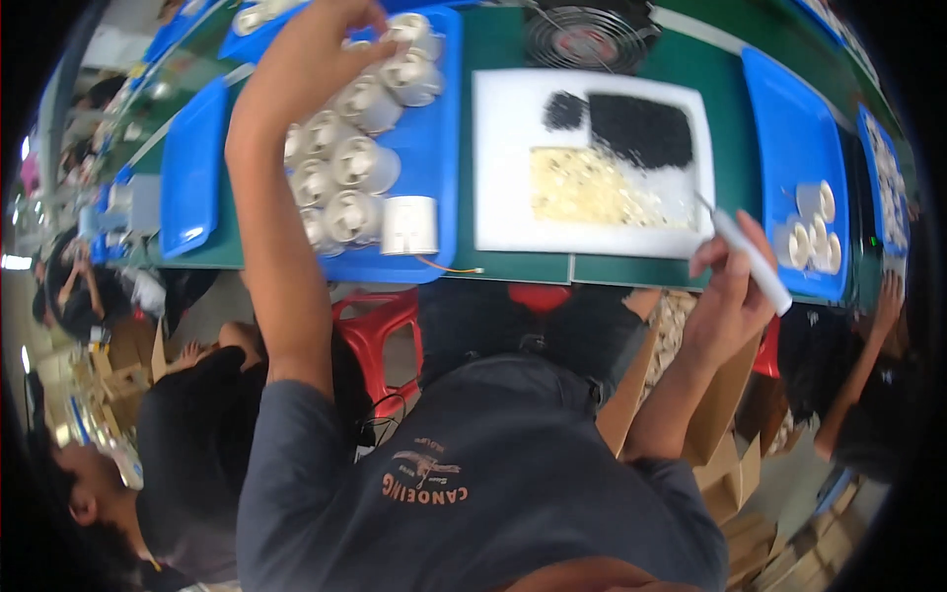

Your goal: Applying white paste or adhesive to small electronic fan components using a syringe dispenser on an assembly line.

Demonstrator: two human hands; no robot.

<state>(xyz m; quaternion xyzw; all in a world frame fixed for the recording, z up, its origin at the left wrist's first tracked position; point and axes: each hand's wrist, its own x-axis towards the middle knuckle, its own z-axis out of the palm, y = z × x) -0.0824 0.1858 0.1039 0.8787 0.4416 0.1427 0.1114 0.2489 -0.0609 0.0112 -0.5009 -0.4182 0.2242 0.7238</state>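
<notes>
My left hand (347,37) reaches over the far part of a blue tray (434,163). Its thumb and fingers are apart beside a white cup-shaped part (412,37); motion blurs them, and I see nothing held. Several similar white round parts stand in rows on this tray. One white cylinder (408,226) lies on its side at the near edge, with a thin orange cable (449,266) trailing from it. Closed around a white pen-shaped tool (752,264) with a thin metal tip, my right hand (732,281) is at the near right corner of a white foam board (498,212).
The board carries small black pieces (641,130) and a yellowish patch (572,187). Behind it stands a black fan (589,37). A blue tray (799,138) at the right holds several white parts (815,237). Cardboard boxes (725,434) and a red stool (370,335) stand below; people sit on both sides.
</notes>
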